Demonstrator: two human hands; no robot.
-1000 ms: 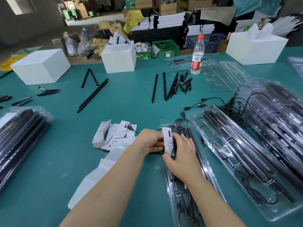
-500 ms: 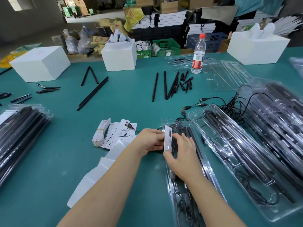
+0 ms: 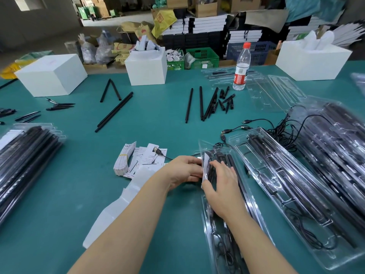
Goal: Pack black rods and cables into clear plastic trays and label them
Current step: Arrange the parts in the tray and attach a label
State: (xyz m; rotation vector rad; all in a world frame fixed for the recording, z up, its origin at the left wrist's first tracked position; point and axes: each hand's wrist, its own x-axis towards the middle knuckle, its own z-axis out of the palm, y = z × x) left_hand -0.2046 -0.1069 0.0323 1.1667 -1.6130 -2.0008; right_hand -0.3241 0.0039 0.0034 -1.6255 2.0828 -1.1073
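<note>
Your left hand [image 3: 183, 169] curled around the glossy clear tray's [image 3: 254, 196] near edge at six o'clock, your right hand [image 3: 221, 186] fingers extended, pressing a white paper label [image 3: 206, 162] upon it, slim matte black rods [image 3: 234, 167] inside, teal felt-like table [image 3: 79, 194] beneath, loose rods [image 3: 201, 103] at twelve o'clock.

I have tipped the white label [image 3: 206, 165] from flat to upright on edge against the tray's [image 3: 254, 196] left rim.

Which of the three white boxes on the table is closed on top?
The far-left white box: its top is flat and shut, while the middle box and right box have white items sticking out.
</note>
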